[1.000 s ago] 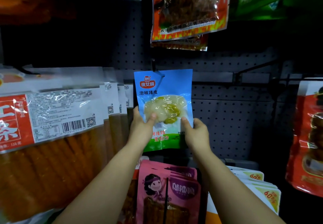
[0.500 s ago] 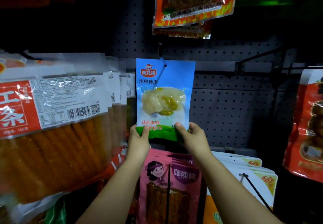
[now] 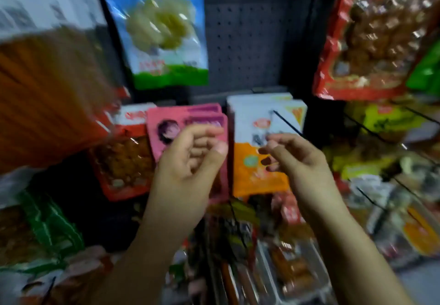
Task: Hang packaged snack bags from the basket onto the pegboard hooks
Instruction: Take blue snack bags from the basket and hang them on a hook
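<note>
The blue snack bag [image 3: 164,30] with pale contents and a green bottom band hangs on the grey pegboard [image 3: 250,30] at upper centre; no hand touches it. My left hand [image 3: 190,161] and my right hand [image 3: 295,159] hover well below the blue snack bag, in front of the lower rows. Their fingers are loosely curled and they hold nothing. The frame is blurred by motion. No basket can be made out.
Orange stick packs [image 3: 47,95] hang at the left and a red bag [image 3: 376,35] at the upper right. Pink bags [image 3: 185,118] and white-and-orange bags [image 3: 262,142] hang behind my hands. Black hook wires [image 3: 288,123] jut outward. Lower rows hold more packs.
Both hands have let go of the blue bag and dropped down away from it. The view has tilted downward, so the bag now sits near the top of the frame.
</note>
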`<action>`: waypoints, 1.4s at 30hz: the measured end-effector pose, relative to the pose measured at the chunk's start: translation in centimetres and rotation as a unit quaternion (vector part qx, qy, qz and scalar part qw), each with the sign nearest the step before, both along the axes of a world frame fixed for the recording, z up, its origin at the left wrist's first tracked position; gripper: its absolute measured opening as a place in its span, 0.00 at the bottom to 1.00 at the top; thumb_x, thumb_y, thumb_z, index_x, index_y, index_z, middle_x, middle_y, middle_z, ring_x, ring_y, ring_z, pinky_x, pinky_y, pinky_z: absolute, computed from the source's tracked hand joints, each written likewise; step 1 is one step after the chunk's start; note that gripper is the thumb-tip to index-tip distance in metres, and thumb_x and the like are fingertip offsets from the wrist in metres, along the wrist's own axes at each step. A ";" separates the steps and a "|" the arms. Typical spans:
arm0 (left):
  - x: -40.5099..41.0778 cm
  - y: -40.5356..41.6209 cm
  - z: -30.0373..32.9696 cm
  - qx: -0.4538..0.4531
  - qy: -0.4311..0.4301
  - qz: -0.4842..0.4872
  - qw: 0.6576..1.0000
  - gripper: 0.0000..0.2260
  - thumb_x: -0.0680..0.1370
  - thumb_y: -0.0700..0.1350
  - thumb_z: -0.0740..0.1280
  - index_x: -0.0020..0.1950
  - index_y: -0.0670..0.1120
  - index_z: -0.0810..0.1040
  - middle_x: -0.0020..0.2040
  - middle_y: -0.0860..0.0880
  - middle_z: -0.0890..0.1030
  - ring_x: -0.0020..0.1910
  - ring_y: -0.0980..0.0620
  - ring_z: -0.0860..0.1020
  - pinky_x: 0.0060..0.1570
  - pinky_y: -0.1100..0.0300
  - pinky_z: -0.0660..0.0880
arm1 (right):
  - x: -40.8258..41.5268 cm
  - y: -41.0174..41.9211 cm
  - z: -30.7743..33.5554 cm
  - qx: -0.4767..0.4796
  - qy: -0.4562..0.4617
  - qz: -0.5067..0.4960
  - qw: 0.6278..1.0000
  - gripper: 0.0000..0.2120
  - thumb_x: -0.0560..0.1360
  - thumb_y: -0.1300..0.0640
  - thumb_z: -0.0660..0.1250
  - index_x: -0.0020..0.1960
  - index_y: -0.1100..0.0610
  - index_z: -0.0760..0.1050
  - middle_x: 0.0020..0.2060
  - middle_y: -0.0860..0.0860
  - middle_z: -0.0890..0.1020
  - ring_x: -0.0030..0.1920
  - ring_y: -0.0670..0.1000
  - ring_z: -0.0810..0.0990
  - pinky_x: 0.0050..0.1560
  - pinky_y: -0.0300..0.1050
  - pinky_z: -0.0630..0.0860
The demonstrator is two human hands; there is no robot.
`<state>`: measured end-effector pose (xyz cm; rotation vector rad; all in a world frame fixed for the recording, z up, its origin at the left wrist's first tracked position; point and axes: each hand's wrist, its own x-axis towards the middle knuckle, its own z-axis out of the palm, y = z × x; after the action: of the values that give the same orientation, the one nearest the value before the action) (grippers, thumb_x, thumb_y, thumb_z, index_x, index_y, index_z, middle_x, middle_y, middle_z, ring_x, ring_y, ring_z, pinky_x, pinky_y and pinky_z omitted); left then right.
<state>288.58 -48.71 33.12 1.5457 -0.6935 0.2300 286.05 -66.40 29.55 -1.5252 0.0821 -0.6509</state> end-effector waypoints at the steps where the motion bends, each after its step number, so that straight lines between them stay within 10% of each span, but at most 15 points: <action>1: -1.2 -1.0 -0.4 0.022 -0.008 -0.030 0.999 0.07 0.73 0.48 0.66 0.46 0.60 0.78 0.41 0.60 0.80 0.41 0.64 0.78 0.41 0.75 0.71 | -2.3 -0.7 -0.9 0.000 0.004 -0.016 1.000 0.05 0.76 0.62 0.66 0.44 0.53 0.77 0.32 0.46 0.83 0.31 0.42 0.79 0.32 0.32 0.73; 13: -14.2 -17.6 -22.9 0.235 0.188 -0.277 0.913 0.09 0.76 0.35 0.66 0.47 0.50 0.75 0.36 0.55 0.77 0.34 0.67 0.75 0.38 0.75 0.69 | -27.4 -12.9 -19.6 0.006 0.285 -0.260 0.923 0.10 0.76 0.64 0.66 0.42 0.49 0.75 0.34 0.49 0.79 0.36 0.47 0.77 0.41 0.45 0.76; 21: -20.3 -26.4 -47.5 0.402 0.341 -0.239 0.816 0.10 0.75 0.33 0.66 0.45 0.49 0.76 0.39 0.46 0.79 0.38 0.57 0.76 0.46 0.59 0.72 | -37.0 -23.9 -40.8 0.045 0.553 -0.225 0.801 0.06 0.75 0.64 0.65 0.42 0.54 0.75 0.39 0.55 0.81 0.40 0.54 0.78 0.51 0.54 0.77; 32: -22.8 -37.8 -82.4 0.428 0.493 -0.127 0.747 0.09 0.77 0.39 0.66 0.57 0.42 0.72 0.49 0.44 0.74 0.43 0.48 0.74 0.43 0.58 0.71 | -35.7 -34.4 -75.5 -0.076 0.646 -0.115 0.751 0.10 0.78 0.58 0.63 0.53 0.63 0.79 0.51 0.62 0.82 0.54 0.61 0.80 0.52 0.48 0.72; 42: -20.1 -43.4 -92.7 0.357 0.462 -0.082 0.808 0.08 0.73 0.36 0.70 0.50 0.40 0.76 0.51 0.40 0.81 0.48 0.45 0.80 0.50 0.53 0.76 | -31.5 -41.2 -90.6 -0.171 0.696 -0.094 0.691 0.24 0.80 0.52 0.58 0.74 0.58 0.62 0.72 0.62 0.65 0.72 0.60 0.65 0.69 0.47 0.62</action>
<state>268.49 -92.11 -59.61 2.0073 -0.0909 -0.9853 254.54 -107.65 -61.02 -2.0779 1.3517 0.5367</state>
